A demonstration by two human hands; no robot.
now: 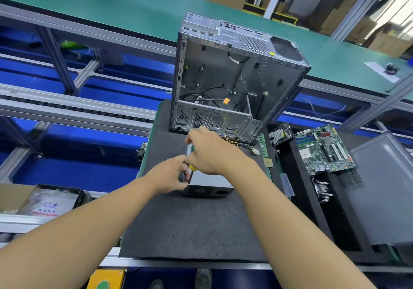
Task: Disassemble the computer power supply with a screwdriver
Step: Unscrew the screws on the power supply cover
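Note:
A grey metal power supply (209, 184) lies on the black foam mat (192, 226), its vented end facing me. My right hand (207, 152) grips the yellow-and-green handle of a screwdriver (191, 170), whose dark shaft points down at the unit's near left corner. My left hand (169, 176) curls round that left corner, fingertips close to the shaft. The screwdriver tip is hidden behind my left fingers. A bundle of coloured wires (241, 142) trails from the far end of the supply.
An open, emptied computer case (234, 74) stands upright just behind the supply. To the right lie a hard drive (280, 133), a motherboard (324, 149), a RAM stick (263, 145) and a grey side panel (384, 188). A box of bagged parts (51, 201) sits at left.

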